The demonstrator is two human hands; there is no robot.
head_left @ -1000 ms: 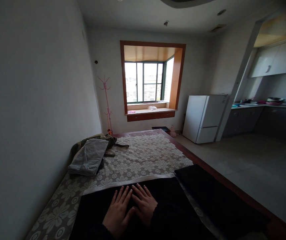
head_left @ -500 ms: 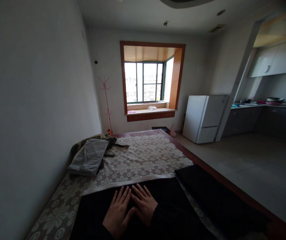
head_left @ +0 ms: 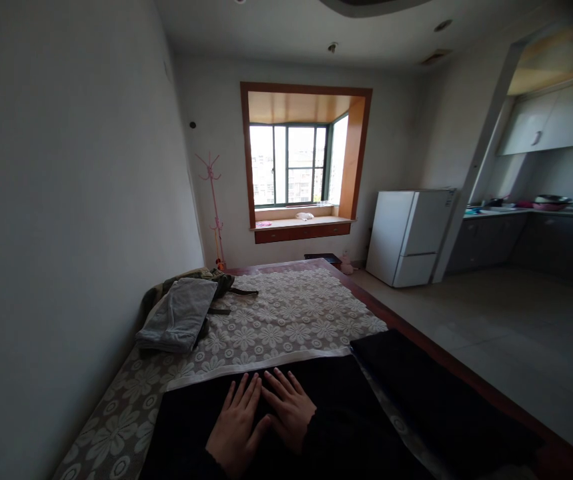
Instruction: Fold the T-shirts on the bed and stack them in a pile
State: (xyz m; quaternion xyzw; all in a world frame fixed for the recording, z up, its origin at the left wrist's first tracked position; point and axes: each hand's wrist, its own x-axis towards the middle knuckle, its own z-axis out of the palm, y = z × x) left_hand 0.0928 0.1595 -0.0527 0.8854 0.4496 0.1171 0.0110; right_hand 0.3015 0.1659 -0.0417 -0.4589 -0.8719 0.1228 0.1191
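Both hands lie flat, side by side, on a black cloth (head_left: 181, 413) with a whitish strip (head_left: 261, 364) along its far edge. My left hand (head_left: 239, 423) has its fingers stretched out and pointing forward. Just right of it rests my right hand (head_left: 287, 408), fingers spread a little and slanting toward the left one. The thumbs come close together; whether they touch I cannot tell. Neither hand holds anything. Another dark folded cloth (head_left: 431, 393) lies to the right, near the table's edge. Dark sleeves blend into the black cloth, so its near part is hard to make out.
A lace-patterned tablecloth (head_left: 291, 320) covers the wooden table (head_left: 366, 300). At the far left, against the wall, grey folded clothing (head_left: 179, 317) rests on a camouflage-coloured item (head_left: 159, 288) with straps. Beyond stand a pink coat rack (head_left: 213, 207) and a white refrigerator (head_left: 406, 233).
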